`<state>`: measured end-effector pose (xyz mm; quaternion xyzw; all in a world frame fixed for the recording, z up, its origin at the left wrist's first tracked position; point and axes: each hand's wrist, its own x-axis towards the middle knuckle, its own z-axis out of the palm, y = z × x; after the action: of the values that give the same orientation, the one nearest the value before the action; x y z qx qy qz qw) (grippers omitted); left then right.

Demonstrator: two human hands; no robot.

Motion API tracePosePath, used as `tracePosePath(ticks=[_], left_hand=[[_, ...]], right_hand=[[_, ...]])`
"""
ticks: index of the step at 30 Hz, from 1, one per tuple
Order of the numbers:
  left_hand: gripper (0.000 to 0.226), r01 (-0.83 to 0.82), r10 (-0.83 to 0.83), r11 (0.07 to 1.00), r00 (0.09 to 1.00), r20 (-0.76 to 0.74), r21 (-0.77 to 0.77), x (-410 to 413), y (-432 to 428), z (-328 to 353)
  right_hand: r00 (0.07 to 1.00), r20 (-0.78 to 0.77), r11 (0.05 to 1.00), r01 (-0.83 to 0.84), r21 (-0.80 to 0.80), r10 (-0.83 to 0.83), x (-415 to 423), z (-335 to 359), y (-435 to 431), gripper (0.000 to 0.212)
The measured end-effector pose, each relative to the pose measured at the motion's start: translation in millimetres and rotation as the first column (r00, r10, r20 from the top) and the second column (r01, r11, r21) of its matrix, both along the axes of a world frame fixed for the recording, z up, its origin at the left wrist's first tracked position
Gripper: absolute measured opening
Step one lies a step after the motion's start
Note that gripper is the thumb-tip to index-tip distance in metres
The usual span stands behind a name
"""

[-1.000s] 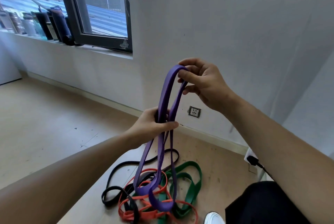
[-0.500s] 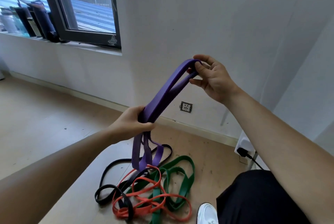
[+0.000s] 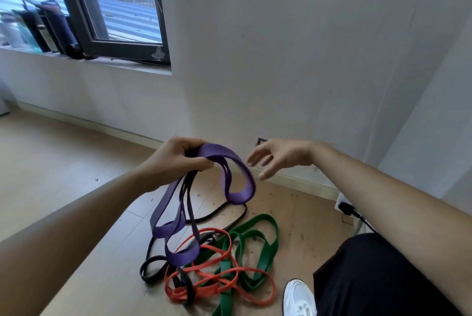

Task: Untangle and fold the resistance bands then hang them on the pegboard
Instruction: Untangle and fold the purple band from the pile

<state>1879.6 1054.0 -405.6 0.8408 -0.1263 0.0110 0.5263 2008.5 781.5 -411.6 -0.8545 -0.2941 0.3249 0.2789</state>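
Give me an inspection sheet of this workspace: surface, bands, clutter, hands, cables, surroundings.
Surface: wooden floor, specked with small debris.
Job's things: purple band folded in loops, held up; black band, orange band and green band tangled on the floor; pegboard not in view.
Clutter: bottles on the window sill.
Hands: left hand grips the purple band; right hand open, fingertips close beside it.
Cables: black plug and cable at the right.
Surroundings: white wall, window, white shoe.

Left hand (image 3: 176,160) curled in a grip, right hand (image 3: 278,156) loose-fingered, apart
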Motion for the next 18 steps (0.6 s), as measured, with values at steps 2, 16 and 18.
tracePosePath(ticks=[2,16,18], left_hand=[[0.022,0.017,-0.017,1.000,1.000,-0.004,0.007,0.1,-2.2,0.7],[0.036,-0.033,0.034,0.997,0.999,-0.006,0.073,-3.8,2.8,-3.0],[0.030,-0.025,0.024,0.997,1.000,0.012,0.073,-5.1,1.1,-11.4]], right_hand=[[0.999,0.035,0.993,-0.044,0.113,0.040,-15.3,13.0,19.7,0.068],[0.945,0.326,0.912,-0.108,0.396,-0.030,-50.5,41.6,61.7,0.028],[0.953,0.297,0.882,-0.088,0.463,-0.060,-47.8,46.7,53.7,0.028]])
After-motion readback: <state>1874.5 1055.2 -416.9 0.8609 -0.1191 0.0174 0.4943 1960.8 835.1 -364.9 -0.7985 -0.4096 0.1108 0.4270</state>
